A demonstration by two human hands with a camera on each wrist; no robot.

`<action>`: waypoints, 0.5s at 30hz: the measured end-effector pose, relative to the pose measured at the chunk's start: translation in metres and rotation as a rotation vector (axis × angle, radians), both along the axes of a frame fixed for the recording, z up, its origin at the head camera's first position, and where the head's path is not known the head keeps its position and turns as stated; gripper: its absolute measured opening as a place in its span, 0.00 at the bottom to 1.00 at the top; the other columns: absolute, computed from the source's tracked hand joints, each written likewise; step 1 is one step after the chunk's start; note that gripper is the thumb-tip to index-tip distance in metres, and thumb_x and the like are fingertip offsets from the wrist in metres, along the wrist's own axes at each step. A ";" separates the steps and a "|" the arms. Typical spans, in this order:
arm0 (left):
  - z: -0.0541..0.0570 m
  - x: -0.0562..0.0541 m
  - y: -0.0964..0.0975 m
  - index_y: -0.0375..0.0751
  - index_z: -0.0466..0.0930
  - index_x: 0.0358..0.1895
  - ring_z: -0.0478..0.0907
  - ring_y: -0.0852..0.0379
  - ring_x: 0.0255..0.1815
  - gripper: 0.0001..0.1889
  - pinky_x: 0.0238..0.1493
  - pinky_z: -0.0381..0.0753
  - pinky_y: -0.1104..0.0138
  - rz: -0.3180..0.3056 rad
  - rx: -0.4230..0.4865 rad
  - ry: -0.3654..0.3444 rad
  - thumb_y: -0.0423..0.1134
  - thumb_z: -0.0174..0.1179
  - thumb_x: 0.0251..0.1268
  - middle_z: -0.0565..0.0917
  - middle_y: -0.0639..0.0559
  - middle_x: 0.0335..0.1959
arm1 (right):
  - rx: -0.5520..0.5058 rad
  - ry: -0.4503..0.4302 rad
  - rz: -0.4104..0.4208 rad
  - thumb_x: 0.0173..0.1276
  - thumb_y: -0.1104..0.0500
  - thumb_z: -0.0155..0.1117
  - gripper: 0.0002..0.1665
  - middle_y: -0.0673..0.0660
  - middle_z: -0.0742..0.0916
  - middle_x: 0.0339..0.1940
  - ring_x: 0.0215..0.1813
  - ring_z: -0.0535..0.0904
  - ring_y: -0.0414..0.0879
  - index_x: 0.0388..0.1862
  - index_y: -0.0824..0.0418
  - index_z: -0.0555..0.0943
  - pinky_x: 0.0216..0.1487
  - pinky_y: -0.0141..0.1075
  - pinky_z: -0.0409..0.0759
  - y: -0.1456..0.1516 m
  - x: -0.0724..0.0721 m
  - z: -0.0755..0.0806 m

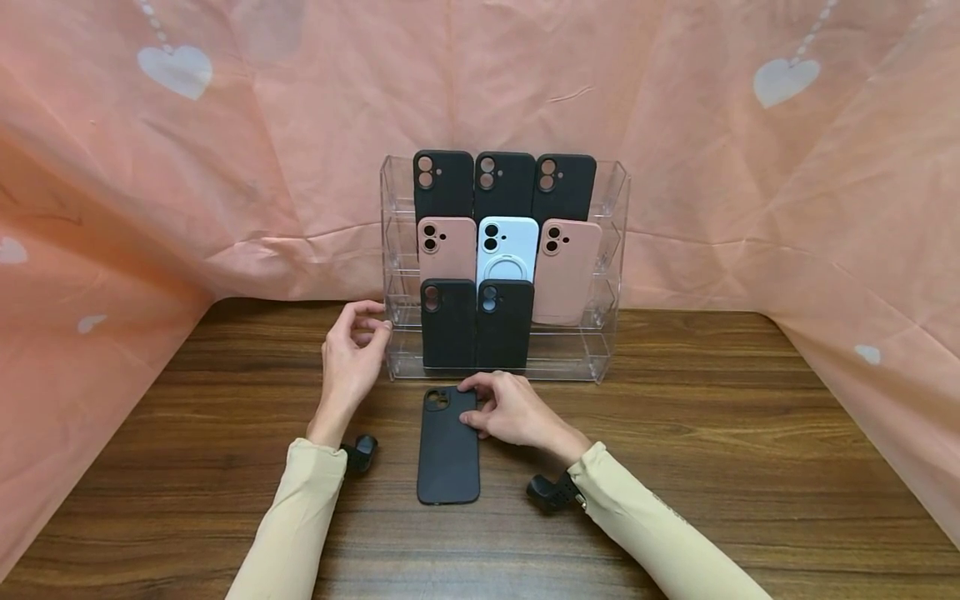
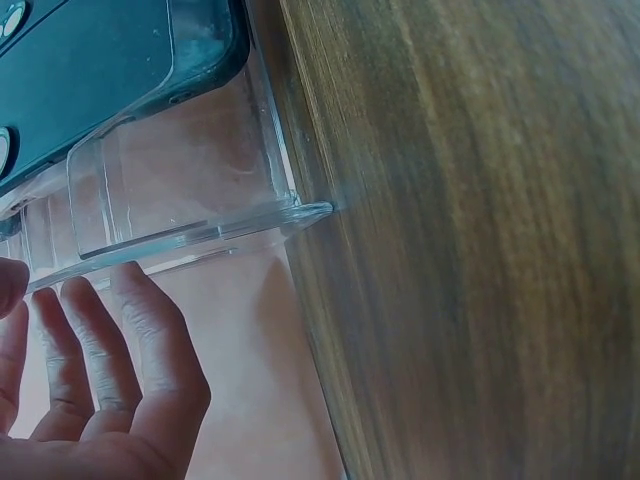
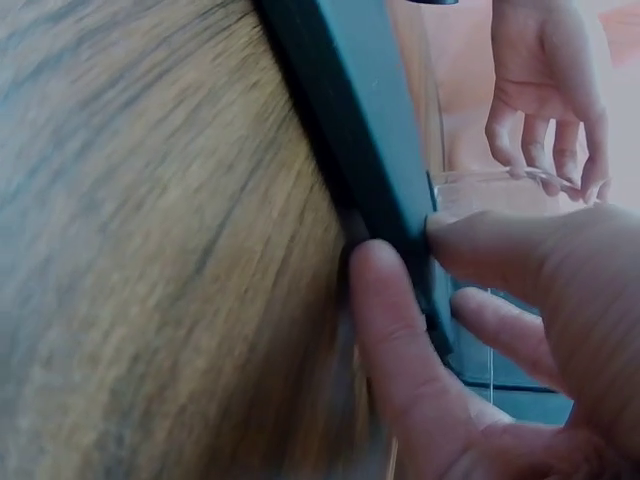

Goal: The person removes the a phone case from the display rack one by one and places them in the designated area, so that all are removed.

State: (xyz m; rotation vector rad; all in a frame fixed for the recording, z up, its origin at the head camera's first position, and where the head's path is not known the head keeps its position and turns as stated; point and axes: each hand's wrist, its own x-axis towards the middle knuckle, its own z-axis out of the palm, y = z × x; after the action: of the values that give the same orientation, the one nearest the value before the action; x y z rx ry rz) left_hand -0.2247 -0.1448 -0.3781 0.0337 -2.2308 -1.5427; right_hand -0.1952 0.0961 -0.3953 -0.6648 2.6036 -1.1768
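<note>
Pickup appeared underway: the right hand [image 1: 516, 410] pinched the loose black case [image 1: 448, 458]; the left hand [image 1: 352, 358], fingers loosely bent, touched the clear stand [image 1: 566, 354]. Lifting was likely required next.

Pink cloth-walled booth [image 1: 315, 150], wooden table [image 1: 735, 408]

"Where do I look from?"
"My head view faces forward and down, farthest back. My wrist views sit close, tilted sideways; both catch the left hand [image 2: 115, 395] at the clear rack's edge [image 2: 200, 236]."
</note>
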 end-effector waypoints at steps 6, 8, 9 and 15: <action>0.001 0.001 0.001 0.47 0.81 0.54 0.81 0.67 0.27 0.12 0.27 0.80 0.74 0.001 -0.005 -0.004 0.36 0.63 0.69 0.87 0.46 0.39 | 0.054 0.001 -0.059 0.63 0.61 0.75 0.19 0.57 0.86 0.39 0.21 0.84 0.36 0.54 0.59 0.85 0.41 0.30 0.84 -0.003 -0.001 0.001; 0.001 0.001 0.001 0.47 0.81 0.54 0.81 0.68 0.27 0.12 0.27 0.80 0.74 0.004 -0.004 -0.007 0.36 0.63 0.69 0.87 0.46 0.39 | 0.053 -0.007 -0.063 0.63 0.61 0.75 0.19 0.57 0.85 0.38 0.21 0.84 0.36 0.53 0.60 0.86 0.39 0.29 0.84 -0.003 -0.002 0.001; 0.001 0.001 0.001 0.47 0.81 0.54 0.81 0.68 0.27 0.12 0.26 0.80 0.75 0.004 -0.003 -0.008 0.36 0.63 0.69 0.87 0.46 0.39 | 0.052 -0.009 -0.062 0.63 0.61 0.75 0.19 0.57 0.84 0.38 0.21 0.84 0.36 0.53 0.60 0.86 0.38 0.29 0.84 -0.003 -0.002 0.000; 0.001 0.001 0.001 0.48 0.81 0.54 0.81 0.67 0.27 0.12 0.27 0.79 0.75 0.009 -0.002 -0.015 0.36 0.63 0.69 0.88 0.45 0.39 | 0.020 -0.030 -0.056 0.66 0.63 0.72 0.17 0.59 0.84 0.41 0.21 0.85 0.38 0.54 0.62 0.85 0.31 0.29 0.84 -0.001 -0.001 0.001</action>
State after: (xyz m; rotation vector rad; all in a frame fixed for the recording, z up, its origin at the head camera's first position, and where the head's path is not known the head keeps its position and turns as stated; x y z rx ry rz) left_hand -0.2241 -0.1440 -0.3770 0.0545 -2.2407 -1.5397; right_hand -0.1961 0.0955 -0.3942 -0.5699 2.6210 -1.1663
